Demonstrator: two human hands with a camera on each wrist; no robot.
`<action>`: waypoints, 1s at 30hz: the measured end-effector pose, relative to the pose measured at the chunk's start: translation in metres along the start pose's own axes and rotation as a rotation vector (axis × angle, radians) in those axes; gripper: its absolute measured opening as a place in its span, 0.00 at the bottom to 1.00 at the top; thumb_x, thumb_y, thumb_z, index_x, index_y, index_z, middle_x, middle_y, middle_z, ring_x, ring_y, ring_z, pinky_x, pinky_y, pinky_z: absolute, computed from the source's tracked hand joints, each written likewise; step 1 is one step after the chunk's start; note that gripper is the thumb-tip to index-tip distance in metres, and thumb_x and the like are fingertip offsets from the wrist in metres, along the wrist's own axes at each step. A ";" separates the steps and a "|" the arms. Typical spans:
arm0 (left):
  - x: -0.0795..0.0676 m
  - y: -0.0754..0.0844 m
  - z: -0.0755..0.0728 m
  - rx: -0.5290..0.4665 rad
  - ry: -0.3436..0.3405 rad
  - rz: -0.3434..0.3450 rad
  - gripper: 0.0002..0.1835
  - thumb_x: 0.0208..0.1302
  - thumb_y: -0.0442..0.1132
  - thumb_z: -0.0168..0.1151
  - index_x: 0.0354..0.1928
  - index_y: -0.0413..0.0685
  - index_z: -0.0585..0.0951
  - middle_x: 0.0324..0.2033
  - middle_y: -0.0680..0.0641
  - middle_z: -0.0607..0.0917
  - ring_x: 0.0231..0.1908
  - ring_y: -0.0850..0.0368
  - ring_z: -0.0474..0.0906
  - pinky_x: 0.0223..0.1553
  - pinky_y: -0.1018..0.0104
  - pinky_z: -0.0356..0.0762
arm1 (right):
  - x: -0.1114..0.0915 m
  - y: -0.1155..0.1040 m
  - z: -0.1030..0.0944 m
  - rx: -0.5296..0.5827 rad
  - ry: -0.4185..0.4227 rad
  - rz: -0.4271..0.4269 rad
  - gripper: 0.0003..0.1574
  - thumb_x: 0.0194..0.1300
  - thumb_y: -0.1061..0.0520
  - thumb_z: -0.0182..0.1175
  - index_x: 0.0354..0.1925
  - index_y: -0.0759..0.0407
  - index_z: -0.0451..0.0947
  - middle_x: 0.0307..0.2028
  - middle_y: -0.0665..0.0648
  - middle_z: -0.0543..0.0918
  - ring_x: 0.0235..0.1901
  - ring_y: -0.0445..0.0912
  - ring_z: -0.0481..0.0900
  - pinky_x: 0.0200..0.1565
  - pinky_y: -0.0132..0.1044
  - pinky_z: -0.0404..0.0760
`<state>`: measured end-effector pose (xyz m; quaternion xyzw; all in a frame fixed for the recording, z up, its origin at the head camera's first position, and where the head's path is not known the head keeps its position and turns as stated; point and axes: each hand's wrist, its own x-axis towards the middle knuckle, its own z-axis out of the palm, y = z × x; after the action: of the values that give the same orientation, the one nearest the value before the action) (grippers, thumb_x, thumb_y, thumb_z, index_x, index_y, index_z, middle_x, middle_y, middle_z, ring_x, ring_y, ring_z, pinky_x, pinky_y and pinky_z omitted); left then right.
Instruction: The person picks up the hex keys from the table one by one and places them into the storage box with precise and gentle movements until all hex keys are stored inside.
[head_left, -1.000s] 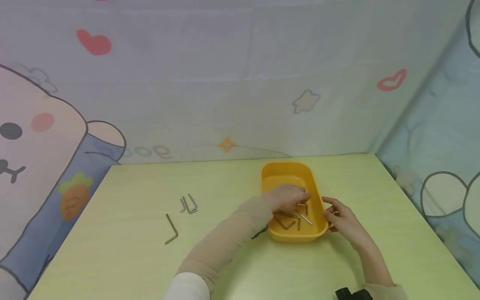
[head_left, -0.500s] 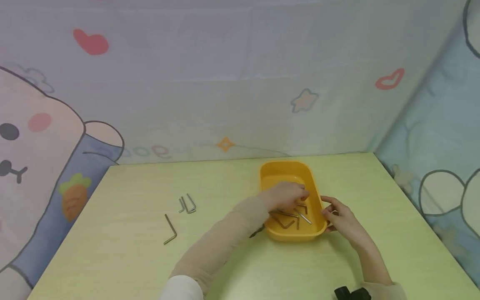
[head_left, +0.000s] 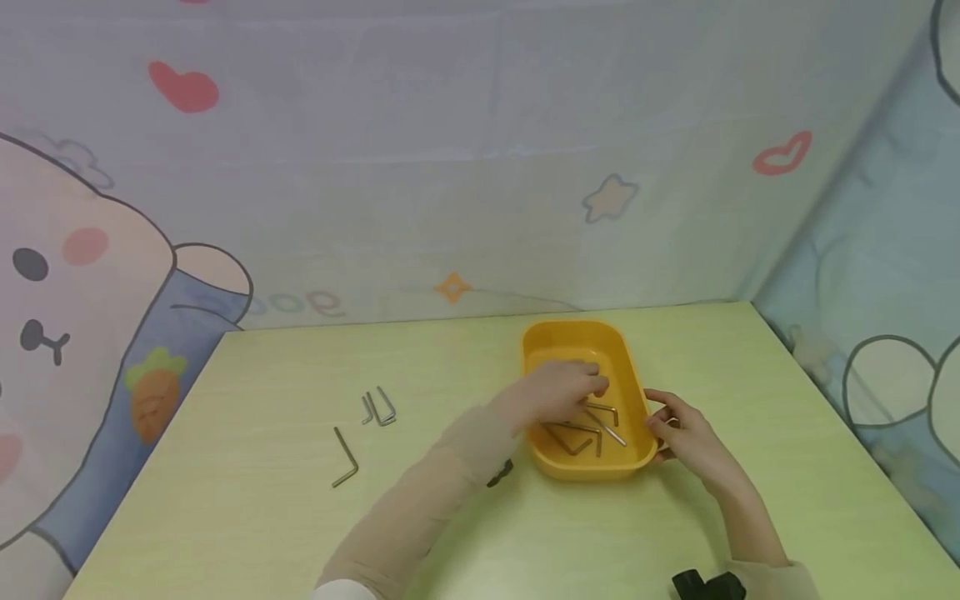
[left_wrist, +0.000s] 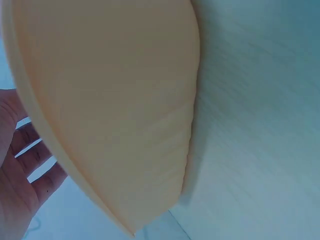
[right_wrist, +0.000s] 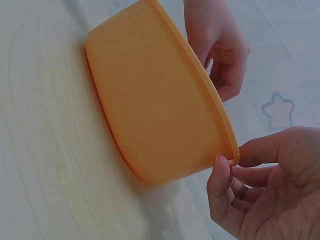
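My left hand [head_left: 557,392] reaches into a yellow tray [head_left: 592,472], over several L-shaped hex keys [head_left: 606,427] lying at its near end. Its fingertips point down and are hidden by the hand in the head view and by the rim in both wrist views, so I cannot tell whether they hold a key. My right hand [head_left: 686,437] pinches the tray's rim at the right side, thumb and forefinger on either side of the edge [right_wrist: 233,152]. Three small hex keys [head_left: 374,409] lie close together on the table to the left, with a longer hex key [head_left: 347,448] nearer the front.
The pale wooden table [head_left: 240,517] ends at a printed cloth backdrop [head_left: 375,208] behind and at the right. A black wrist device [head_left: 708,586] sits on the right forearm, and a dark piece [head_left: 500,473] shows under the left wrist.
My left hand has shifted slightly left within the tray, uncovering more of the hex keys on its right side. The right hand keeps its grip on the rim, and the tray stays put.
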<state>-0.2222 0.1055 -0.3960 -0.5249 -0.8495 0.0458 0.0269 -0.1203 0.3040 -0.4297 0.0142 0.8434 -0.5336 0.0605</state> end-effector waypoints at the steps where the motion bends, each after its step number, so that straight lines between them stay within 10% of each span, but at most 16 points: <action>1: -0.003 0.000 -0.001 0.002 0.014 0.000 0.10 0.65 0.37 0.57 0.47 0.55 0.80 0.40 0.56 0.80 0.37 0.62 0.76 0.36 0.72 0.75 | 0.000 0.000 0.000 0.000 0.000 -0.001 0.31 0.73 0.62 0.47 0.69 0.69 0.54 0.40 0.63 0.69 0.32 0.40 0.72 0.30 0.34 0.82; 30: -0.095 0.003 -0.001 -0.175 0.371 -0.322 0.12 0.57 0.34 0.63 0.43 0.50 0.82 0.36 0.54 0.81 0.35 0.60 0.75 0.33 0.72 0.74 | 0.000 0.003 0.002 -0.013 0.006 0.001 0.31 0.73 0.61 0.46 0.70 0.69 0.53 0.40 0.61 0.69 0.31 0.41 0.73 0.30 0.34 0.83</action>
<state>-0.1763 0.0219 -0.3946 -0.3827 -0.9034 -0.1299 0.1434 -0.1198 0.3038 -0.4332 0.0159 0.8470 -0.5281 0.0585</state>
